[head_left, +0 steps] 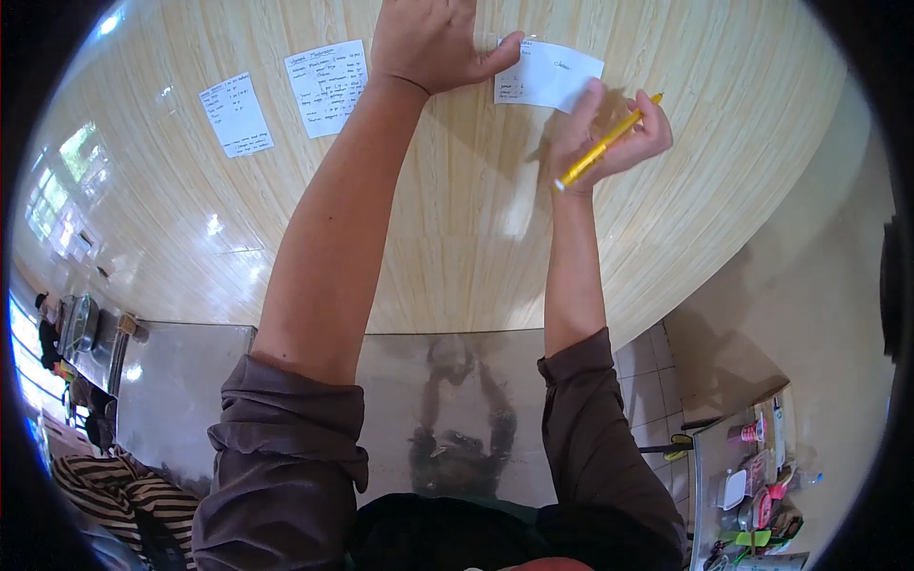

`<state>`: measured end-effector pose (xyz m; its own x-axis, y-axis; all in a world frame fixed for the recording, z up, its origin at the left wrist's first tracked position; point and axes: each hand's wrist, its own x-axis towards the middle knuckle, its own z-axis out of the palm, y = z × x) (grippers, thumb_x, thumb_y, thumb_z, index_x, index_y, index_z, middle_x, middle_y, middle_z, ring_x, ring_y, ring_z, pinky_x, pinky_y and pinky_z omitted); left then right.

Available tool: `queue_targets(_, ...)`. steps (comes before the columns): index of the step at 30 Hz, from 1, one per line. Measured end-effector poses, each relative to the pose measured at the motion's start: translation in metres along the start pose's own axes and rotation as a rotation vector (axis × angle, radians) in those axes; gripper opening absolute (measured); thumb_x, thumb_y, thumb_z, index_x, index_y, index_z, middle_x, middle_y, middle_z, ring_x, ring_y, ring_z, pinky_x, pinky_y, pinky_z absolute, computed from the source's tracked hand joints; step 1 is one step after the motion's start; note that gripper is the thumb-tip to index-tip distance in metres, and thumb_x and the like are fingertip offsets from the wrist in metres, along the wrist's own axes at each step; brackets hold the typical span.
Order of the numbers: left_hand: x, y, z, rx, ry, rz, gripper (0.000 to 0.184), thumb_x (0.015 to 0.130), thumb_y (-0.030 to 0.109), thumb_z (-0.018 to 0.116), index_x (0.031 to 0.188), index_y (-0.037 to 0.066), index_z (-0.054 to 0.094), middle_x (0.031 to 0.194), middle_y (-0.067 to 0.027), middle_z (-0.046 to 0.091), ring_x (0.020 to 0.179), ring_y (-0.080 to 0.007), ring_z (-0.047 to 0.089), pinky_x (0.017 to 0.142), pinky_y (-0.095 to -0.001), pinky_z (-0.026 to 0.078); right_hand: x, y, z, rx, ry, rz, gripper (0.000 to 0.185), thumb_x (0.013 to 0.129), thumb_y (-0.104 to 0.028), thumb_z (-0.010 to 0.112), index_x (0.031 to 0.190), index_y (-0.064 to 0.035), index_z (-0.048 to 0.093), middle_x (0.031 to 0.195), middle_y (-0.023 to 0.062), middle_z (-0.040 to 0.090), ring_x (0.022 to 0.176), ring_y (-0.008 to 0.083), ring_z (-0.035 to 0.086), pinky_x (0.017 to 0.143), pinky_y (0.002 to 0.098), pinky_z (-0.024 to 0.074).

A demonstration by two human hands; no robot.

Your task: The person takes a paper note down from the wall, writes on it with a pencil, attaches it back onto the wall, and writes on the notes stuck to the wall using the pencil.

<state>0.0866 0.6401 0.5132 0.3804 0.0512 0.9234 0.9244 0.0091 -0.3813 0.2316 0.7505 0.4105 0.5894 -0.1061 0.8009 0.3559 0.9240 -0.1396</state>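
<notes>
My left hand (428, 43) is laid open against the wood-patterned surface (457, 190). Its thumb stretches to the left edge of a white paper note (538, 81), and its fingertips run out of the top of the view. Between the fingers of my right hand (609, 143) is a slim yellow pen (606, 145), slanting across the palm with a white end toward me. That hand hovers at the note's lower right corner, its thumb slightly blurred. The note carries handwriting at its left and one word near the middle.
Left of my forearm are a densely written paper (328, 90) and a smaller written paper (236, 114). A shiny metal counter (190, 381) lies below the panel. At lower right, a small table (709, 476) bears containers and scissors. Striped cloth (124, 495) shows at lower left.
</notes>
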Motion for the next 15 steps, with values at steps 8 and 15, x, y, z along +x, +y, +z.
queue_targets(8, 0.0, -0.002, 0.002, -0.014, 0.045, 0.032, 0.064, 0.071, 0.034, 0.069, 0.123, 0.004, 0.047, 0.136, -0.0211, 0.048, 0.127, -0.0397, 0.045, 0.103, -0.051, 0.035, -0.002, -0.05, -0.007, 0.443, -0.284, -0.033, 0.024, 0.098, -0.013, 0.059, 0.117, 0.0019, 0.057, 0.092, 0.0092, 0.064, 0.074, 0.0114, 0.061, 0.067, 0.023, 0.0502)
queue_targets(15, 0.0, -0.001, 0.003, -0.014, 0.069, 0.045, 0.061, 0.071, 0.032, 0.065, 0.122, 0.003, 0.047, 0.135, -0.0214, 0.049, 0.126, -0.0397, 0.046, 0.102, -0.0504, 0.036, 0.003, -0.024, 0.012, 0.833, -0.123, 0.684, 0.015, 0.094, -0.004, 0.061, 0.105, 0.0012, 0.051, 0.08, 0.0096, 0.062, 0.065, 0.0105, 0.061, 0.059, 0.0225, 0.0519)
